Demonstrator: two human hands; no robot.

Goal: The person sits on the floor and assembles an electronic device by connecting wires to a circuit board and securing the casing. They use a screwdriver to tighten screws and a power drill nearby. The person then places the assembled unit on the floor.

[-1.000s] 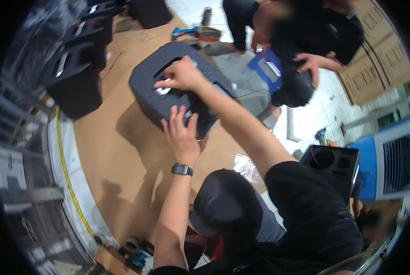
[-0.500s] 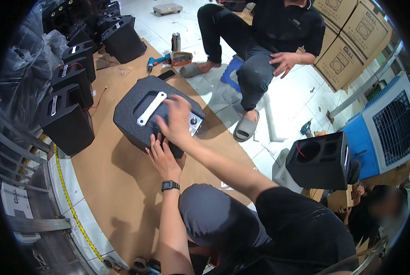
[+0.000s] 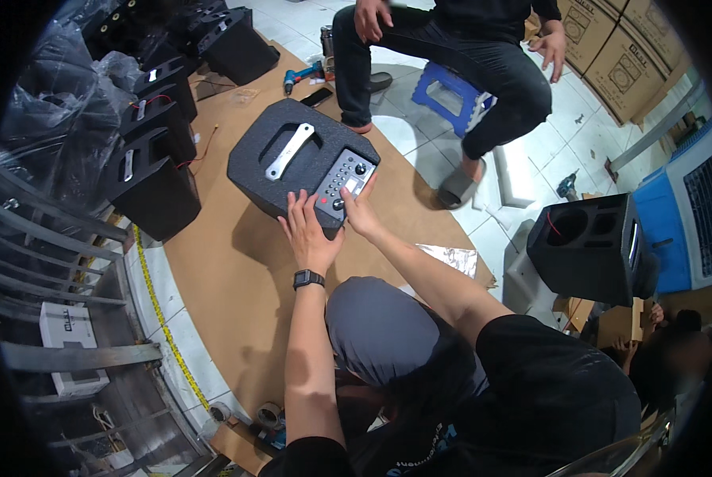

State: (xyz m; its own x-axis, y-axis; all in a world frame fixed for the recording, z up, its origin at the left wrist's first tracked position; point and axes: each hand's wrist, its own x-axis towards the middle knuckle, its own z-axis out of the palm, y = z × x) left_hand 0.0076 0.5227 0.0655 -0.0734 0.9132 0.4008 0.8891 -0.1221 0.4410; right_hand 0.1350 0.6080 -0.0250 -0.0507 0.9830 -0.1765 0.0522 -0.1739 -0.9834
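Observation:
A black, rough-coated speaker cabinet (image 3: 252,159) with a white strap handle (image 3: 292,149) over a recess lies before me on brown cardboard. Along its right edge sits a control panel (image 3: 341,184) with black knobs, rows of small buttons and a small screen. My left hand (image 3: 311,232), a dark watch at its wrist, rests with fingers spread on the cabinet's near edge, beside the panel's lower end. My right hand (image 3: 361,208) grips the panel's right edge, its thumb on the face near the screen. Some of its fingers are hidden.
More black cabinets (image 3: 153,187) line the left, beside plastic sheeting (image 3: 62,103). A cordless drill (image 3: 302,75) and a phone (image 3: 316,97) lie beyond my cabinet. Another person's legs (image 3: 443,48) and a blue stool (image 3: 443,91) are at far right. Right stands another cabinet (image 3: 582,254).
My right hand has come down from beside the handle to the control panel, uncovering its face. My left hand stays at the near edge. The other person has shifted, showing more of the blue stool.

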